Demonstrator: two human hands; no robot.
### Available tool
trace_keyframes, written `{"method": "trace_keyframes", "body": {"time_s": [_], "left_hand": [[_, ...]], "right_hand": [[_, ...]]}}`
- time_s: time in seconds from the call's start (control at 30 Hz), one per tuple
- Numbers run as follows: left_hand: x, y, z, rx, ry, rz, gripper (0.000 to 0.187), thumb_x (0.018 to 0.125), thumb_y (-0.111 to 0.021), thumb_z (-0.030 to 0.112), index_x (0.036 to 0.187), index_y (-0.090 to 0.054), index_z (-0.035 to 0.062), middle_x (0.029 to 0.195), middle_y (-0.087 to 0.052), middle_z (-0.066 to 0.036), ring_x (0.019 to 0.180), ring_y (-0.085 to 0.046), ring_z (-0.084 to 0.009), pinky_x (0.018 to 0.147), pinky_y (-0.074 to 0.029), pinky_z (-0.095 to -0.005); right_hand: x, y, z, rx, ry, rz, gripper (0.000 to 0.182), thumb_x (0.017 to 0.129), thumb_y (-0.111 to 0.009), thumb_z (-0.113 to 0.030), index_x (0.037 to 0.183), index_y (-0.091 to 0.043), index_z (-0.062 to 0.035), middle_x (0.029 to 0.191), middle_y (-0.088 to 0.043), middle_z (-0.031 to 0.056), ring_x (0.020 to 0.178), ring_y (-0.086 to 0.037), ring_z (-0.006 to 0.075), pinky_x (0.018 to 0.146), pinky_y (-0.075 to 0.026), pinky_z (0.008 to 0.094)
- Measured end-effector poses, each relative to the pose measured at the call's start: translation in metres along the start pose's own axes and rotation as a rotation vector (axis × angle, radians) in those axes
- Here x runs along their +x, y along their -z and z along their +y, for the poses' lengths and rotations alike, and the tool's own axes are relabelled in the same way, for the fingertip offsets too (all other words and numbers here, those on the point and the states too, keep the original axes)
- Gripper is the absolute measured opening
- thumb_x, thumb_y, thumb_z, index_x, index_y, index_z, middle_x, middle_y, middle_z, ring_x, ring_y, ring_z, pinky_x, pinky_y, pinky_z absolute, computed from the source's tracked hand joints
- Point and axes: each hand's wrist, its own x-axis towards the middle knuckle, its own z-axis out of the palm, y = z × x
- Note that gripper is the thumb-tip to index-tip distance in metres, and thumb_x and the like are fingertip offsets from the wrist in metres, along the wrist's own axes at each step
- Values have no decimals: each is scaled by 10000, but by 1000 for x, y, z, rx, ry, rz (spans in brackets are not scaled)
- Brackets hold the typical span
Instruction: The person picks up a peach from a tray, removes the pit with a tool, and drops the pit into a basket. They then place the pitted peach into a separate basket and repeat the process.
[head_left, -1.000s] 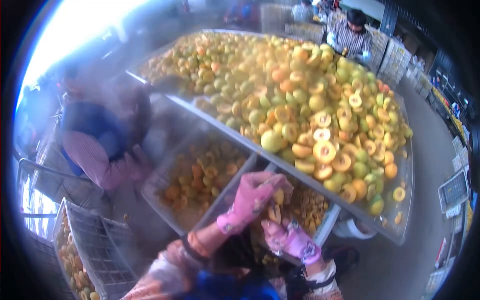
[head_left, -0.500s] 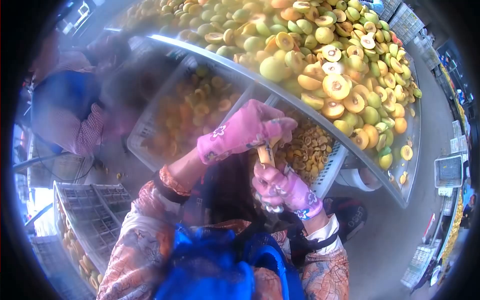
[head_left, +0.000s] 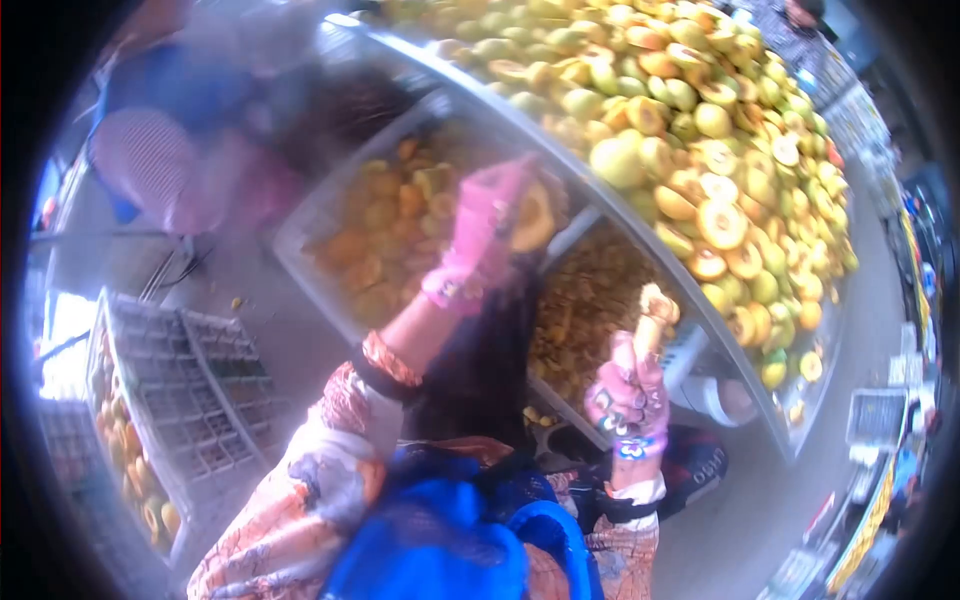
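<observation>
My left hand (head_left: 487, 225), in a pink flowered glove, is closed on a halved yellow peach (head_left: 533, 218) over a white crate of peach halves (head_left: 385, 205). My right hand (head_left: 628, 393), gloved alike, is wrapped round a short pale-handled pitting tool (head_left: 650, 328) pointing upward. A rough, pale brown lump, perhaps a peach stone with flesh, sits at the tool's tip. Between the hands, lower down, lies a crate of small brown-orange stones and scraps (head_left: 585, 320). Motion blur softens both hands.
A metal-edged table (head_left: 610, 215) heaped with halved peaches (head_left: 720, 150) spans the far side. Another person's checked sleeve (head_left: 150, 165) is at left. Crates with fruit (head_left: 185, 390) stand lower left. A white bucket (head_left: 728, 398) sits under the table's right part.
My hands have moved apart. The left has shifted left over the peach crate with the half; the right has moved right with the tool, now upright with a lump at its tip. The view has shifted.
</observation>
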Motion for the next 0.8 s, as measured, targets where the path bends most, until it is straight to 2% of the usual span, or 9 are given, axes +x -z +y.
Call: {"method": "trace_keyframes", "body": {"time_s": [0.13,0.17,0.2,0.27,0.33,0.4,0.43,0.67,0.8], "left_hand": [[27,130,21,1177,-83,154,407,895,-655,312,1133,-617,-15,983,-679,-156,860,-668,-237,694,-556,-318],[23,151,18,1424,-132,261,404,882,-671,280,1172,-601,7,1020,-671,-159,908,-658,-253,770,-542,-339],[21,160,14,1656,-196,372,417,870,-686,248,1210,-586,29,1057,-662,-161,956,-647,-269,846,-528,-360],[30,155,12,1478,-256,319,425,859,-697,258,1207,-592,38,1091,-650,-165,1002,-629,-277,892,-502,-373],[38,130,14,1309,-281,283,434,848,-708,268,1204,-597,47,1126,-637,-168,1048,-611,-286,938,-477,-386],[46,61,22,1012,-299,80,482,821,-733,298,1213,-597,53,1194,-603,-180,1085,-590,-279,942,-475,-364],[58,38,15,1078,-392,6,519,799,-746,328,1213,-596,52,1209,-592,-182,1098,-582,-288,953,-467,-372],[95,-77,-29,1574,-391,-238,594,737,-780,407,1167,-590,45,1102,-616,-163,1017,-607,-265,884,-479,-403],[87,-56,7,332,61,-502,537,892,-635,321,1300,-493,2,1033,-633,-94,922,-612,-183,722,-497,-303]], "right_hand": [[-15,75,20,-2499,52,1063,331,946,-543,-385,1028,-548,-64,668,-607,112,575,-620,285,508,-483,400],[-14,75,27,-2281,72,1120,350,939,-547,-362,1089,-552,-46,759,-644,171,676,-650,373,606,-506,472],[-18,102,31,-2367,422,986,349,921,-567,-334,1129,-562,-53,798,-657,158,701,-655,360,624,-518,446],[-2,66,34,-2255,84,943,329,923,-545,-339,1104,-593,-68,874,-672,175,761,-666,357,652,-527,446],[-11,131,57,-2884,-852,223,324,927,-517,-356,1069,-617,-83,938,-677,191,816,-671,359,667,-531,452],[-15,91,46,-2435,-402,478,347,931,-496,-382,1041,-628,-81,912,-686,179,807,-677,344,674,-530,455],[-1,66,39,-2377,-581,717,350,918,-534,-367,1109,-611,-84,912,-690,169,811,-676,340,691,-530,439],[7,47,32,-2069,148,805,372,931,-537,-361,1213,-536,-118,965,-654,186,860,-636,374,729,-482,466],[-8,63,34,-1515,76,738,364,939,-557,-322,1208,-542,-77,931,-639,79,771,-618,197,686,-482,305]]}}
